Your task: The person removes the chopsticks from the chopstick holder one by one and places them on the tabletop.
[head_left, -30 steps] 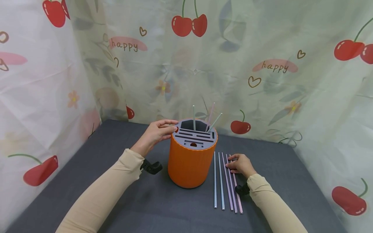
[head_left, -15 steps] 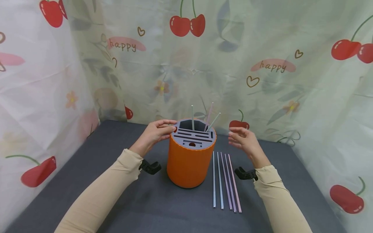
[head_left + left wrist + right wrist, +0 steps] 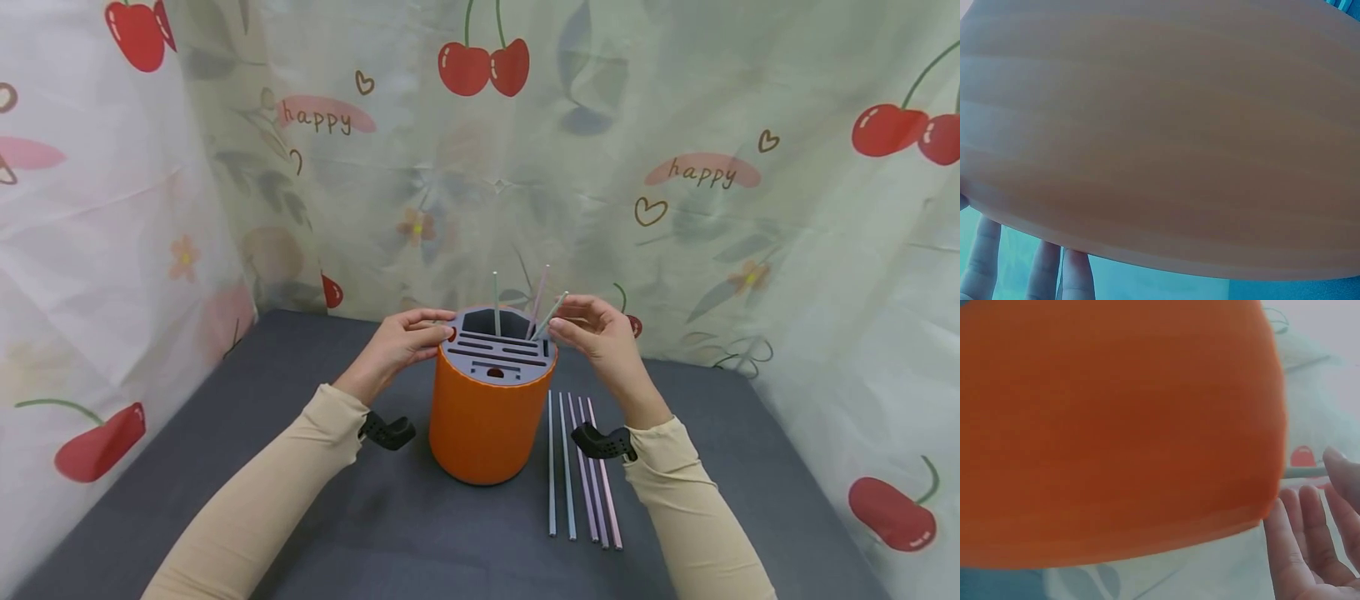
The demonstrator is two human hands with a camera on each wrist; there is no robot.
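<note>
An orange cylindrical pen holder (image 3: 483,433) with a grey slotted top (image 3: 480,354) stands upright. My left hand (image 3: 392,352) grips the left side of its rim, thumb near a small red spot; in the left wrist view fingers (image 3: 1043,275) lie along its edge. My right hand (image 3: 596,333) is at the right rim, beside a leaning pale green stick (image 3: 551,315) in the holder. The right wrist view shows thumb and fingers (image 3: 1285,550) apart, the stick's pale length between them. An upright green stick (image 3: 496,302) and a pink stick (image 3: 538,300) also stand in the top compartment.
Several thin pastel sticks (image 3: 567,475), blue, purple and pink, lie side by side right of the holder on the dark grey tablecloth (image 3: 360,533). A cherry-print curtain (image 3: 405,167) hangs behind the table and along its sides.
My right hand has lifted off the sticks on the table and moved up and left to the holder's rim. The left hand and the holder have stayed put.
</note>
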